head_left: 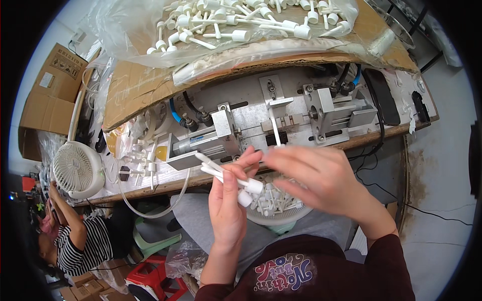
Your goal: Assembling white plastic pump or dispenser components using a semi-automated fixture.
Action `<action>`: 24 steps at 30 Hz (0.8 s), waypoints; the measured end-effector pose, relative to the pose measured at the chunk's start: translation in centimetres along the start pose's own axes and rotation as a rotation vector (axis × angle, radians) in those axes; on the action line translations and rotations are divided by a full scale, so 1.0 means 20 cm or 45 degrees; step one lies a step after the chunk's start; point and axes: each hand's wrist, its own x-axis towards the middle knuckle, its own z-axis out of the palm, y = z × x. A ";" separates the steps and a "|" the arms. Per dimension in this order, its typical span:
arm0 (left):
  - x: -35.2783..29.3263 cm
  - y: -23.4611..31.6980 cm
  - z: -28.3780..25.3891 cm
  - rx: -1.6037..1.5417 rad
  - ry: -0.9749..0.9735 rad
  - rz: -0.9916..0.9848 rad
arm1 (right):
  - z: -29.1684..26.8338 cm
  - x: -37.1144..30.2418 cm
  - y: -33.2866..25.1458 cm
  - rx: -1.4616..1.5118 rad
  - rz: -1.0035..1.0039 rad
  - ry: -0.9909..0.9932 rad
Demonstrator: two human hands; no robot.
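My left hand is closed around a few white applicator caps, each a ribbed screw cap with a long thin stem. Their stems point up and to the left, and the caps lie toward my right hand. My right hand is slightly blurred, its fingers stretched out and apart from the thumb, with nothing visible between them. Just beyond its fingertips, a white stem stands at the metal fixture; its lower end is near my fingers. Below my hands, a white basket of similar caps sits at my lap.
Pneumatic cylinders flank the fixture. Many caps lie on plastic above a cardboard sheet. A dark phone lies at right, a white fan stands at left. Another person sits at lower left, near a red stool.
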 end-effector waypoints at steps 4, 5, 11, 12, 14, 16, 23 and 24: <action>-0.03 -0.02 0.02 -0.065 -0.155 -0.216 | 0.01 -0.04 -0.03 0.156 -0.196 -0.110; -0.03 -0.03 0.02 -0.035 -0.173 -0.237 | 0.02 -0.06 -0.02 0.206 -0.178 -0.074; -0.02 -0.07 0.03 -0.072 -0.016 -0.403 | 0.02 -0.07 0.01 0.147 0.096 0.276; -0.02 -0.07 0.03 -0.070 0.024 -0.396 | 0.04 -0.06 0.03 0.046 0.071 0.249; -0.02 -0.06 0.02 -0.063 0.090 -0.392 | 0.09 -0.07 0.08 -0.161 0.034 0.201; -0.02 -0.04 0.04 -0.135 0.102 -0.320 | 0.11 -0.06 0.09 -0.269 0.015 0.154; -0.02 -0.01 0.03 0.064 0.066 0.025 | 0.11 0.01 0.08 -0.376 0.068 0.052; -0.01 -0.01 0.05 0.079 0.104 0.060 | 0.11 0.01 0.09 -0.363 0.062 0.056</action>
